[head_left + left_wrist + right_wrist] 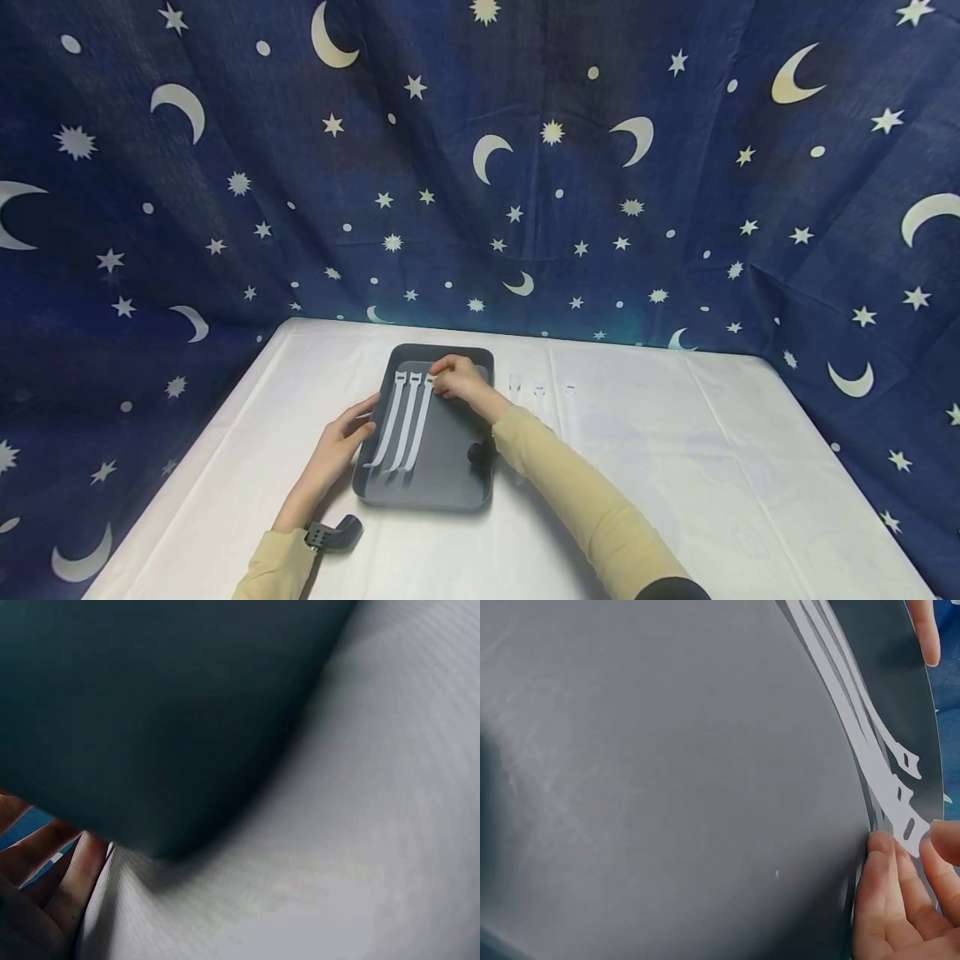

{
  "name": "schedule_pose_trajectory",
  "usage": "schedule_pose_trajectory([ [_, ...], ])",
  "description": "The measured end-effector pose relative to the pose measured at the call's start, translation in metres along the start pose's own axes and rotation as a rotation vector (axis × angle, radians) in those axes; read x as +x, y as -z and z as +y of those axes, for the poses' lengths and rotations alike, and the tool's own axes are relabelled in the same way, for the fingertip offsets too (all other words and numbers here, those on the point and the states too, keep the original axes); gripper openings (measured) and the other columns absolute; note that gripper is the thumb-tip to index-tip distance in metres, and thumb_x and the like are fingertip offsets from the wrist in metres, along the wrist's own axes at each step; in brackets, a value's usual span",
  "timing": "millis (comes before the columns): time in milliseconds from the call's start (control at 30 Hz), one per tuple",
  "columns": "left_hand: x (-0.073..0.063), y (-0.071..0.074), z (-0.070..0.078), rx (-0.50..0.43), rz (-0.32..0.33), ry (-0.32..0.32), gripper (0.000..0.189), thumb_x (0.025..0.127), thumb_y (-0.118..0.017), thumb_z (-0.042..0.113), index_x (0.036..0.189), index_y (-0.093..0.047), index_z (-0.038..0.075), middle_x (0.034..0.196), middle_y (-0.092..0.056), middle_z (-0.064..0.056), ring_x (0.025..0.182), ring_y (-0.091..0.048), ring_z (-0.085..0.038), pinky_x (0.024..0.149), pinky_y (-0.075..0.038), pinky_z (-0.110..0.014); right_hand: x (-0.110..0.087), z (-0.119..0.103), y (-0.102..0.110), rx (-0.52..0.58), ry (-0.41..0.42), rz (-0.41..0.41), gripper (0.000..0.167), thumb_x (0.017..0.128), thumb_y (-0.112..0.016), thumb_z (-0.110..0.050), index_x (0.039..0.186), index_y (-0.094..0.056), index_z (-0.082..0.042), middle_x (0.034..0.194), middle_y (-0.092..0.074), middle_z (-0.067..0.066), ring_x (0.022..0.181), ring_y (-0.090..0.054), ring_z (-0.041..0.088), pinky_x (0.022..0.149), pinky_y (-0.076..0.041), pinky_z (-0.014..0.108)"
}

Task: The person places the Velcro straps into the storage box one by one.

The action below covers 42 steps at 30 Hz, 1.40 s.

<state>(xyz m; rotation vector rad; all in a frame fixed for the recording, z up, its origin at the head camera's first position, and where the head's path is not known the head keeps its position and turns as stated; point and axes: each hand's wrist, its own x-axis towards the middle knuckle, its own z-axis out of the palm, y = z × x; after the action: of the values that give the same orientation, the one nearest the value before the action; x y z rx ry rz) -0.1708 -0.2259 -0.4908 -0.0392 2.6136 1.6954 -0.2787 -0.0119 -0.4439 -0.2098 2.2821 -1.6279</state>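
Observation:
Three white cable ties (408, 421) with slotted heads lie side by side, lengthwise, in a dark grey tray (450, 492). My right hand (459, 381) reaches over the tray's right wall and pinches the head of the rightmost of these ties; the right wrist view shows thumb and fingertips at this slotted head (910, 829). My left hand (339, 440) rests against the tray's left wall, fingers extended along its outside and thumb at the rim. In the left wrist view the tray (150, 712) covers much of the picture, with left fingers (79, 881) beside it.
Three more white cable ties (540, 390) lie on the white tablecloth (712, 467) right of the tray, partly behind the right sleeve. A dark round object (476, 453) shows beside the right forearm, over the tray. A blue star-and-moon curtain (450, 167) hangs behind the table.

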Motion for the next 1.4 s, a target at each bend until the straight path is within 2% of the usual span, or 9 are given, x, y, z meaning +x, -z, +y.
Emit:
schedule_pose_trajectory([
  [167, 0.000, 0.000, 0.001, 0.000, 0.000, -0.003, 0.049, 0.097, -0.051, 0.021, 0.145, -0.042, 0.024, 0.151, -0.043, -0.009, 0.137, -0.043, -0.037, 0.114, -0.031, -0.060, -0.001, 0.000, 0.003, 0.000, -0.001, -0.010, 0.025, 0.084, -0.059, 0.001, 0.109, -0.062, 0.003, 0.100, -0.068, 0.017, 0.078, -0.068, 0.016, 0.068, -0.059, 0.026],
  [500, -0.002, 0.000, 0.001, 0.007, -0.011, -0.009, 0.049, 0.098, -0.050, 0.021, 0.146, -0.041, 0.022, 0.153, -0.039, -0.010, 0.136, -0.043, -0.040, 0.113, -0.033, -0.061, -0.008, -0.008, 0.013, -0.083, 0.019, -0.007, 0.029, 0.087, -0.059, -0.001, 0.115, -0.062, 0.003, 0.105, -0.066, 0.017, 0.091, -0.068, 0.025, 0.075, -0.060, 0.034],
  [733, -0.001, 0.001, 0.000, -0.005, -0.016, -0.010, 0.048, 0.098, -0.050, 0.019, 0.145, -0.042, 0.022, 0.153, -0.040, -0.009, 0.136, -0.043, -0.039, 0.113, -0.033, -0.061, -0.012, -0.015, 0.024, -0.119, 0.060, -0.017, 0.031, 0.085, -0.061, -0.002, 0.116, -0.062, 0.003, 0.108, -0.067, 0.018, 0.090, -0.067, 0.022, 0.076, -0.060, 0.034],
  [1067, -0.001, 0.002, 0.000, -0.012, -0.023, -0.015, 0.047, 0.099, -0.050, 0.020, 0.145, -0.042, 0.022, 0.153, -0.039, -0.009, 0.137, -0.042, -0.039, 0.113, -0.033, -0.059, -0.030, -0.026, 0.042, -0.180, 0.076, -0.057, 0.032, 0.089, -0.060, -0.004, 0.120, -0.060, 0.000, 0.121, -0.064, 0.019, 0.106, -0.065, 0.028, 0.090, -0.057, 0.041],
  [1400, -0.002, 0.002, 0.003, -0.008, -0.031, -0.011, 0.048, 0.099, -0.049, 0.021, 0.146, -0.041, 0.022, 0.154, -0.038, -0.010, 0.138, -0.041, -0.038, 0.114, -0.031, -0.060, -0.051, -0.031, 0.067, -0.247, 0.178, -0.070, 0.030, 0.089, -0.059, -0.004, 0.119, -0.061, 0.000, 0.121, -0.064, 0.022, 0.104, -0.065, 0.026, 0.085, -0.057, 0.030],
])
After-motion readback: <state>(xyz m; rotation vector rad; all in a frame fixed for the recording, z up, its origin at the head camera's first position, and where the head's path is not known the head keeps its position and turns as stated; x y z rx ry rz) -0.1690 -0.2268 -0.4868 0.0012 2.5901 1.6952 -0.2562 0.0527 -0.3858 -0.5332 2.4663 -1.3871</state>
